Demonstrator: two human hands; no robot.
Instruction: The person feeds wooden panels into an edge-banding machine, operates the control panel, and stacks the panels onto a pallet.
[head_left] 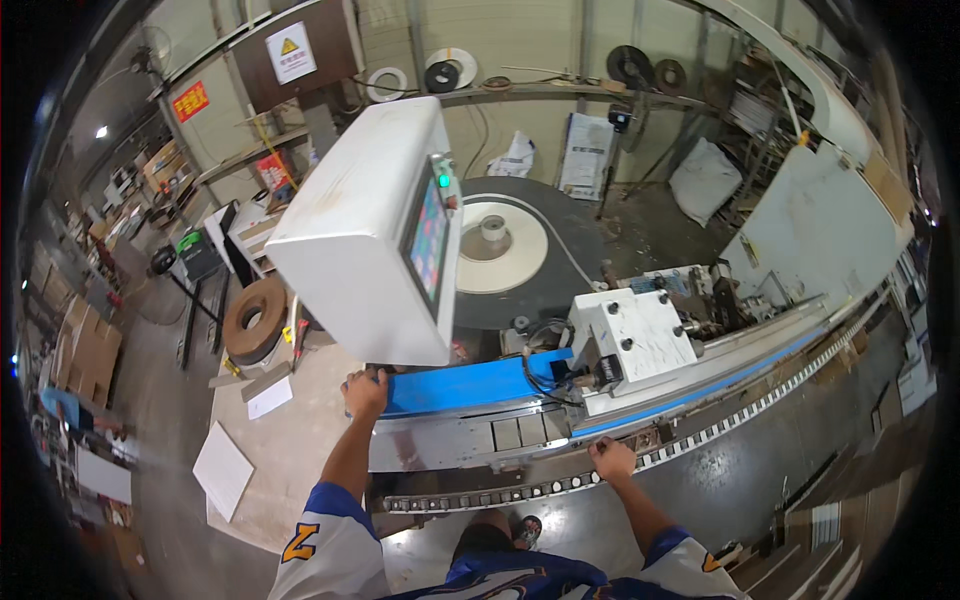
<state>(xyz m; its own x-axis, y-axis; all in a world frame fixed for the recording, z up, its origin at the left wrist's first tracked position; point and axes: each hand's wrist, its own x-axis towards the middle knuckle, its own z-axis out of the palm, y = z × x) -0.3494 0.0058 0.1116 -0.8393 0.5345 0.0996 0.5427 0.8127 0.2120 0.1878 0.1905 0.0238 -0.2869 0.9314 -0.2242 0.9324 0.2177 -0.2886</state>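
A long machine with a blue cover (460, 385) runs from the middle toward the right. At the cover's left end is my left hand (366, 394), its fingers curled by the corner; what they close on, if anything, is hidden. My right hand (612, 458) is at the machine's front edge, beside the metal bed (430, 445), with the fingers bent in; nothing they hold can be made out. Above the bed sits a white machine head (630, 335) with black knobs. A white control cabinet (350, 240) with a lit screen (427, 245) rises behind my left hand.
A roller rail (735, 415) follows the machine's front. On the wooden table (300, 440) at left lie a white board (223, 470), a paper (269, 398) and a brown tape roll (254, 318). Behind the cabinet, a white edging coil (515, 250) rests on a dark disc. Boards are stacked at lower right.
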